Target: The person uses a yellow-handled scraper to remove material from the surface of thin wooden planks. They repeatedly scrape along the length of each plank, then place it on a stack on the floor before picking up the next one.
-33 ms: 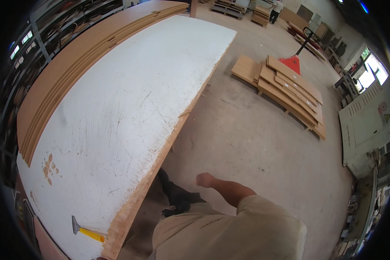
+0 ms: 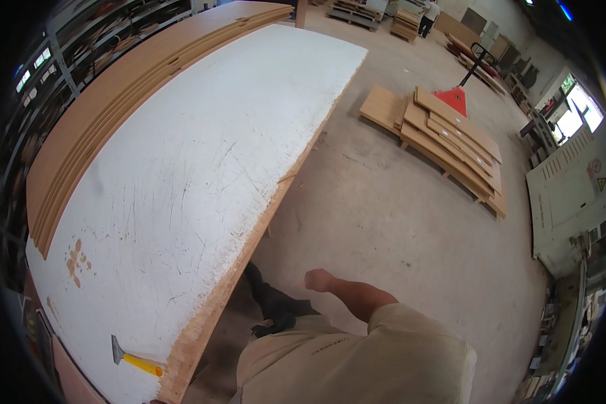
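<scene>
My right hand is held out over the concrete floor, clear of the board, with its fingers curled in. Nothing shows sticking out of that fist. I cannot make out my left hand in the picture. Beside me on the left lies a large white board, scratched all over, its near long edge chipped down to bare brown wood. A scraper with a yellow handle and a flat metal head rests on its near corner. Brown flaked spots mark the board's left part.
Several long brown panels are stacked along the board's far side, before metal shelving. To the right, cut panels lie on a pallet beside a red pallet jack. A grey-green cabinet stands farther right. Another person is far back.
</scene>
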{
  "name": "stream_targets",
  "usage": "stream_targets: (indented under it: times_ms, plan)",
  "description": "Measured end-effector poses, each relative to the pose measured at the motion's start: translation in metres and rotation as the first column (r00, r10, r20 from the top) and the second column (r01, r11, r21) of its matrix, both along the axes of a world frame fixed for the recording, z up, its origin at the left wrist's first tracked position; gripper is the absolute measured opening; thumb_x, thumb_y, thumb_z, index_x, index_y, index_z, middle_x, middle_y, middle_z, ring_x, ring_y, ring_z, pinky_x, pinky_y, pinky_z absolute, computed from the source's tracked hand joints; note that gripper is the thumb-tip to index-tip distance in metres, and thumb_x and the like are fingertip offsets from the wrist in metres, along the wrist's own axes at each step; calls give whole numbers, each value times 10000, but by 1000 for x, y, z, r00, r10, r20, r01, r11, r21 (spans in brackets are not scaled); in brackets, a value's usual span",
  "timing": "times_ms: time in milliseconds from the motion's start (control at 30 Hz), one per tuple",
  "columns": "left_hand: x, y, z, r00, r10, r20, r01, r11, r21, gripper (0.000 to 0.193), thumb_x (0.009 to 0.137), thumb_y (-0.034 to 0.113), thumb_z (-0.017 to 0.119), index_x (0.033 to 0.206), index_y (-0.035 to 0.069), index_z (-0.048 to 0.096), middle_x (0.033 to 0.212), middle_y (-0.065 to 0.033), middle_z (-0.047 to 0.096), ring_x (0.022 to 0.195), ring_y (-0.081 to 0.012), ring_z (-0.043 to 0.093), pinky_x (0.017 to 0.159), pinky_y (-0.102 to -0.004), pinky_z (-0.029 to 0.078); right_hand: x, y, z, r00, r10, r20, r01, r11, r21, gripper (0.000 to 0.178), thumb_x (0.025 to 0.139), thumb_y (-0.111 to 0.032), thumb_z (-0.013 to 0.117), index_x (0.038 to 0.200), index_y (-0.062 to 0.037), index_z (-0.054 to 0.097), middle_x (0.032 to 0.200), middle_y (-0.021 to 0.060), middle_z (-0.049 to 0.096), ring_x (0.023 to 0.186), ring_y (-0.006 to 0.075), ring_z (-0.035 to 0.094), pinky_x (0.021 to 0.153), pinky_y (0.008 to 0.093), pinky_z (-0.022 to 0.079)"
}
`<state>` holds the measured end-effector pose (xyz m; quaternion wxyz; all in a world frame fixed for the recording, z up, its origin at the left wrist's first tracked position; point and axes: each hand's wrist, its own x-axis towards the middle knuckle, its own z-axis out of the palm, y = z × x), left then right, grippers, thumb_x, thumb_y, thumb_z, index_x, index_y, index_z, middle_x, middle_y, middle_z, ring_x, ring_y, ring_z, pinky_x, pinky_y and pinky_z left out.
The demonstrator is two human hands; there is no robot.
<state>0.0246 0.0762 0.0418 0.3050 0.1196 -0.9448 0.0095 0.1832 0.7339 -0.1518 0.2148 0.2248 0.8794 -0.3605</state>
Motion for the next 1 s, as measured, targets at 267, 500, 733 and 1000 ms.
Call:
stream_targets:
  times_ms: [267,500,733,1000]
  plan:
    - [1,24,20,997,-38,-63,41,998,47,306,911,193,624,1016,-92,660,1034,-252,689,978,-398,661,896,-482,534,7,5,-15,995,-85,-48,82,994,-66,322,884,-342,628,989,-44,685,1027,192,698,997,399,641,878,473,503]
    - [-1,28,23,1000,20,-21,-19,999,39,338,907,208,606,1020,-105,663,1018,-280,687,972,-425,662,884,-504,533,7,6,-23,1000,-2,-13,3,1000,11,342,921,-376,631,975,-42,680,1029,187,693,1002,399,632,892,474,495]
    - [-2,35,31,996,87,-3,-86,985,151,434,905,294,606,1059,-107,669,1068,-286,690,992,-441,662,882,-512,536,4,2,-15,988,-123,-97,118,992,-54,292,786,-319,695,933,-67,710,983,173,718,945,385,663,845,466,526]
    - [-6,5,4,993,100,-58,-90,985,144,363,873,247,672,1070,-59,676,1063,-222,699,998,-376,672,898,-468,540,1,-3,-18,986,-112,-121,110,994,-21,288,784,-323,682,929,-76,714,975,177,718,947,386,668,844,467,531]
